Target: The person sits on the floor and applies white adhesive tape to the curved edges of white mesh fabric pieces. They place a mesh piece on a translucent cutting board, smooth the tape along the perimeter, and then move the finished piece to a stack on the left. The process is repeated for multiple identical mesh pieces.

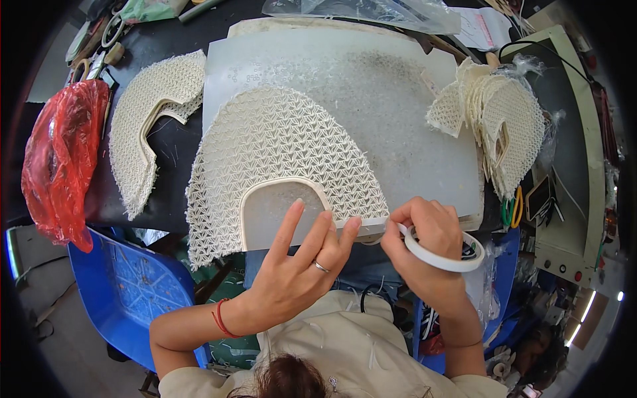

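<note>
A cream woven mesh piece (pixel 282 132), curved with a bound inner cutout, lies on a translucent cutting board (pixel 411 152). My left hand (pixel 298 262) has its fingers stretched out, the tips resting near the cutout and the mesh's lower right edge. In my right hand (pixel 428 249) is a roll of white tape (pixel 444 260), hanging around the fingers, while thumb and forefinger pinch at its loose end. A narrow white strip of tape (pixel 365 223) runs from there along the mesh's lower edge toward my left fingertips.
A stack of similar mesh pieces (pixel 507 126) sits at the right of the board, and more curved pieces (pixel 136 119) lie at the left. A red plastic bag (pixel 63 159) hangs over the table's left edge. Below stands a blue plastic chair (pixel 136 285). Scissors (pixel 81 69) lie far left.
</note>
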Demonstrator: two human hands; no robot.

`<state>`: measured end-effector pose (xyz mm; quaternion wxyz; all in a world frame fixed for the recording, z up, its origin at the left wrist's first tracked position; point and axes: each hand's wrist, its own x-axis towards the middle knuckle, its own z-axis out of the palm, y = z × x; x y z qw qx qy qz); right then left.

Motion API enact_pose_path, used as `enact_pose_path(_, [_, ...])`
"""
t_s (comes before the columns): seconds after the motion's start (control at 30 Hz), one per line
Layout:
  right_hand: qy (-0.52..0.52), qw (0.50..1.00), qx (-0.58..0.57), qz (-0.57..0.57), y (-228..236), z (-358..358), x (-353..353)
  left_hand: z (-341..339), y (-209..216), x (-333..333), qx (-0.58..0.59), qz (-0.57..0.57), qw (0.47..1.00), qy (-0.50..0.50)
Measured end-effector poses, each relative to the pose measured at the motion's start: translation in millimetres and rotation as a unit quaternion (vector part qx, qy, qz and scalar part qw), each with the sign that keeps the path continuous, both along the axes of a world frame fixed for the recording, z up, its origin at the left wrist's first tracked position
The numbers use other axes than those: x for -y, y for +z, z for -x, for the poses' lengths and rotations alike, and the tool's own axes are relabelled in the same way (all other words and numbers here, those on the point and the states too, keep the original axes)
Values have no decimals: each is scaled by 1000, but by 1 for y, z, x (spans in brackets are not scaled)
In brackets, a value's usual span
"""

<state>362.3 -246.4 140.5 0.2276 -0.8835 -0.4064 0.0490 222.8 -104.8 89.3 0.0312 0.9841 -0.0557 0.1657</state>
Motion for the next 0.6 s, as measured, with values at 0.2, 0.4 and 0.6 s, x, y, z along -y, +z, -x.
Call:
enact_pose_path(0.2, [-195,969,-28,-150,-27,12,14,-2,5,3,11,-11,1000,-1])
enact_pose_path(0.4, [-268,938,51,-215,4,-30,64,0,16,3,-56,128,990,21])
enact_pose_path(0.6, [-237,950,-64,-193,-15,-5,62,20,49,-73,-73,134,985,80])
